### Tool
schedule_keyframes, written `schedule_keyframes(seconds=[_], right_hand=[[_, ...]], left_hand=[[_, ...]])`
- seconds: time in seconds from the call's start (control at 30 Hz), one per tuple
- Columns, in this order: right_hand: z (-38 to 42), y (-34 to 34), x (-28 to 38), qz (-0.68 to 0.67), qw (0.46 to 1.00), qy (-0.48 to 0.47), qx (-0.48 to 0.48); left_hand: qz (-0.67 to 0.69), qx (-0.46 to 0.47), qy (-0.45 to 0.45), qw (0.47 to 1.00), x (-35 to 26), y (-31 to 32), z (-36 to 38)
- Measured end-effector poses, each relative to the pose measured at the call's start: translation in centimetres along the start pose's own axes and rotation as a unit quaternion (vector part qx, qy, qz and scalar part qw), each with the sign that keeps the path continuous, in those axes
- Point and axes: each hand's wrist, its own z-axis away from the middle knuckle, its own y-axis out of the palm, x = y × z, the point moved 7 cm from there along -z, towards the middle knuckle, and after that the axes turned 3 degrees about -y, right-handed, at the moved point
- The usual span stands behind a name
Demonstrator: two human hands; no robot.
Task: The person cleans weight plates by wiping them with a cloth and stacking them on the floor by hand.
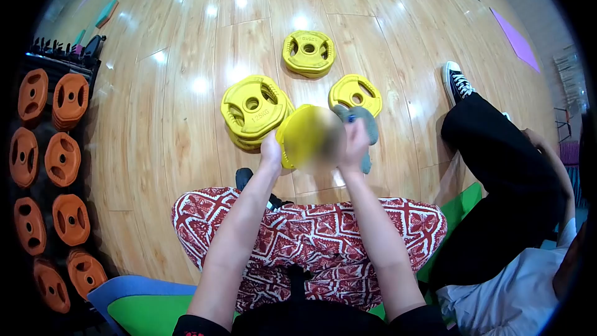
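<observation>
A yellow weight plate [291,135] is tilted up in front of me, its right part smeared by a blur. My left hand [271,152] grips its left edge. At the plate's right side, my right hand [354,144] is closed around a grey cloth [369,126], which bulges out above and below the fingers. Just left of the held plate lies a stack of yellow plates [249,104], the top one marked 1.25KG. Another yellow stack [309,50] sits farther off. Beyond the cloth a yellow plate [356,90] rests on the floor, partly covered by it.
Orange weight plates [71,219] hang in two columns on a black rack at the left. To my right sits a person in black trousers [497,168], with a sneaker [459,82] on the wooden floor [186,118]. A green mat [149,314] lies beneath me.
</observation>
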Motion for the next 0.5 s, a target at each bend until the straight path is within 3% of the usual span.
schedule_keyframes(seconds=[0.03, 0.1, 0.17, 0.2, 0.33, 0.37, 0.47, 0.5], right_hand=[[0.9, 1.3, 2.1, 0.012, 0.993, -0.119, 0.017], [2.7, 4.4, 5.0, 0.044, 0.966, -0.25, 0.045], [3.6, 7.6, 5.0, 0.122, 0.941, -0.229, 0.217], [4.1, 8.7, 3.4, 0.126, 0.941, -0.204, 0.241], [5.3, 9.5, -4.0, 0.159, 0.959, -0.11, 0.207], [5.3, 8.9, -6.0, 0.198, 0.952, -0.036, 0.229], [3.6, 6.9, -5.3, 0.258, 0.942, -0.022, 0.215], [2.5, 5.3, -5.2, 0.228, 0.965, 0.047, 0.117]], left_hand=[[-0.005, 0.0, 0.001, 1.0, 0.0, 0.0, -0.2], [-0.035, -0.014, 0.025, 0.999, 0.0, -0.4, -0.3], [-0.055, 0.002, 0.047, 0.997, 0.2, -0.8, -1.0], [-0.064, -0.009, 0.054, 0.996, 0.3, -1.3, -1.3], [0.009, -0.023, 0.049, 0.999, 0.4, -2.0, -2.0], [0.039, -0.025, 0.039, 0.998, 0.5, -2.1, -2.0], [0.031, -0.016, 0.043, 0.998, 0.6, -2.4, -2.3], [0.049, -0.008, 0.034, 0.998, 0.6, -2.2, -2.1]])
